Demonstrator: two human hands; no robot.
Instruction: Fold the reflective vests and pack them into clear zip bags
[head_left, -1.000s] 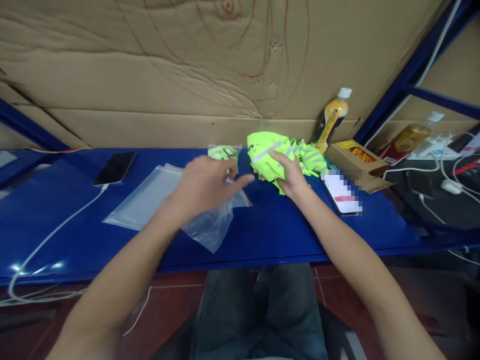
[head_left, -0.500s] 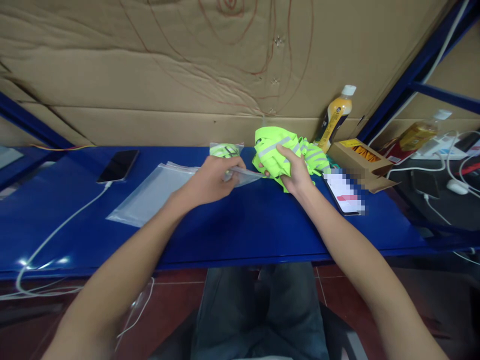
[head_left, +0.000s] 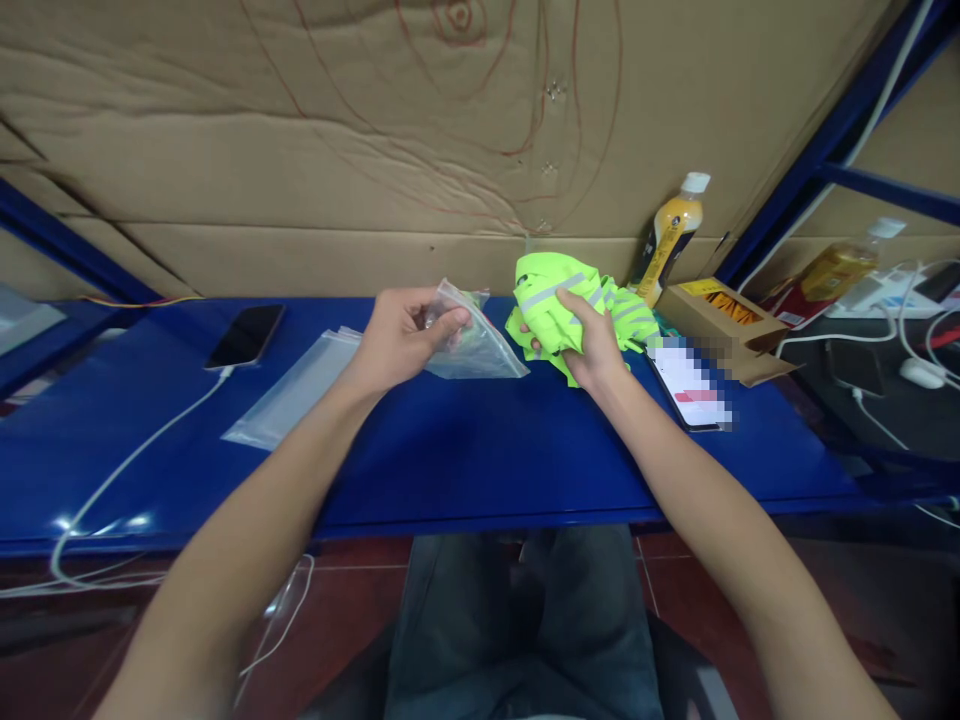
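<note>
My left hand (head_left: 409,338) pinches the upper edge of a clear plastic zip bag (head_left: 484,348), which hangs slanted just above the blue table (head_left: 465,460). Behind the bag a bit of neon yellow-green shows, mostly hidden. To the right, my right hand (head_left: 592,340) is closed around a bunched neon yellow-green reflective vest (head_left: 551,285) with grey stripes. More of this fabric (head_left: 631,312) lies behind that hand. The bag's right corner is close to the vest. A stack of clear bags (head_left: 300,385) lies flat, partly under my left forearm.
A phone (head_left: 246,336) with a white cable lies at the left. On the right are a lit phone (head_left: 686,385), an opened cardboard box (head_left: 724,315) and a yellow-labelled bottle (head_left: 670,240). A cardboard wall (head_left: 337,180) stands behind the table.
My left hand has turned and raised the zip bag, so its face now spreads open to view. My right hand stays on the vest, almost unmoved.
</note>
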